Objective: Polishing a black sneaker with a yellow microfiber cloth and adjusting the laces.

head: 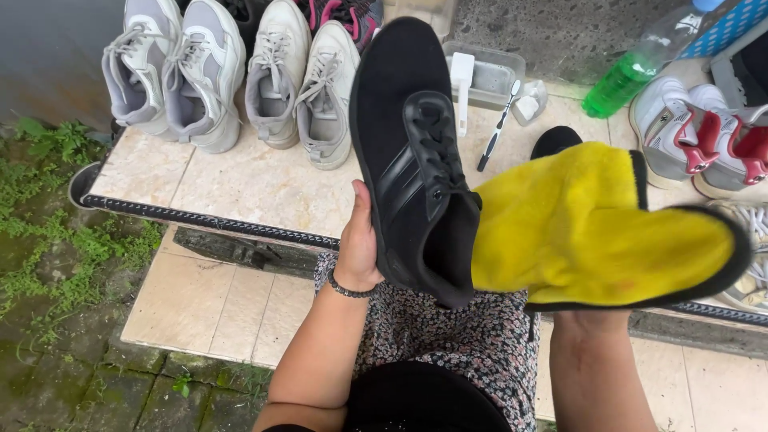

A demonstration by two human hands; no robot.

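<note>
I saw my left hand [358, 248] clasped around the sole side of a black sneaker [412, 152], thumb lying along the sole edge and the other fingers hidden behind the shoe, so the shoe was held up tilted, toe pointing away from me and heel opening toward my lap. A dark beaded bracelet [349, 290] sat at that wrist, just below the thumb.

My right hand [592, 264] was almost wholly covered by a yellow cloth [592, 232] with a black edge; I could not tell how the fingers under it were curled, only that the cloth was draped over them and was touching the heel end of the sneaker. Only the wrist showed below it.

Beyond the fingers of the left hand, on the tiled ledge [240, 184], stood four pale grey and white sneakers [232, 76] in a row. Past the toe of the black shoe lay a clear plastic tub [488, 76] with a white brush [462, 80] in it, and just beside that a black-handled toothbrush [498, 128]. Farther off, beyond the cloth-covered hand, lay a bottle of green liquid [632, 72] and white sneakers with red trim [700, 140]. My flowered skirt [448, 336] was beneath both wrists.
</note>
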